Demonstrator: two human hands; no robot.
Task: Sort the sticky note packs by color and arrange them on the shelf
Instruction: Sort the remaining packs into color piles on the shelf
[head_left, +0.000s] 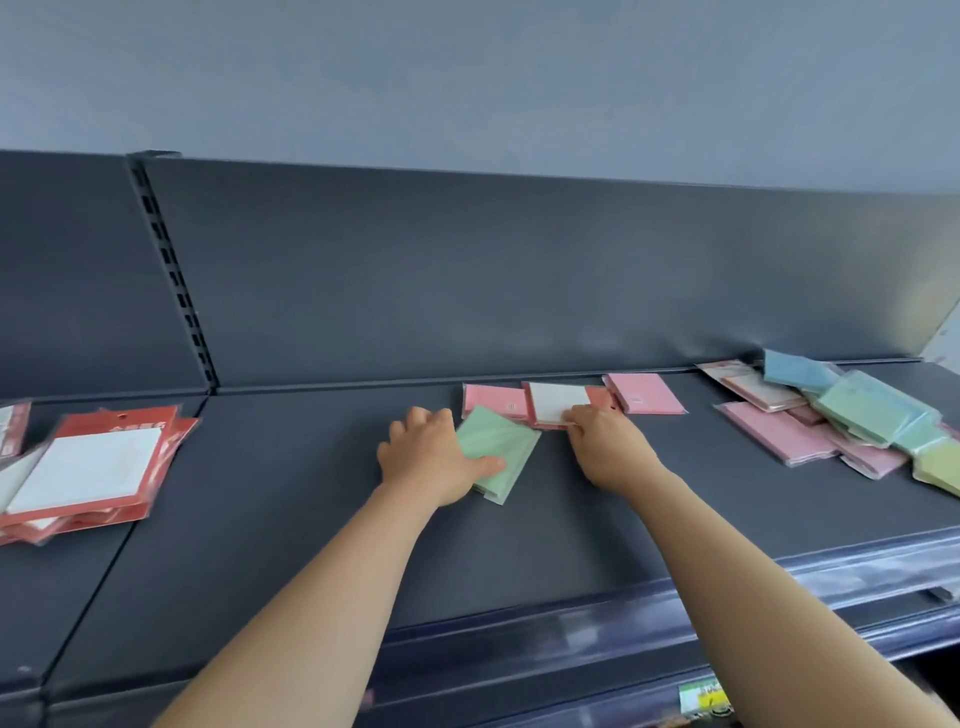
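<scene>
On the dark grey shelf (322, 499), my left hand (428, 457) grips a green sticky note pack (501, 449) lying tilted near the middle. My right hand (605, 441) pinches the near edge of a red-framed white pack (558, 401). A pink pack (488, 400) lies flat to the left of that pack and another pink pack (647, 394) to its right, both by the back panel. A mixed pile of pink, green, blue and yellow packs (852, 415) sits at the right.
A stack of red-framed white packs (88, 467) lies on the neighbouring shelf section at the left. The upright back panel (467, 280) closes the shelf behind. A price rail (675, 623) runs along the front edge.
</scene>
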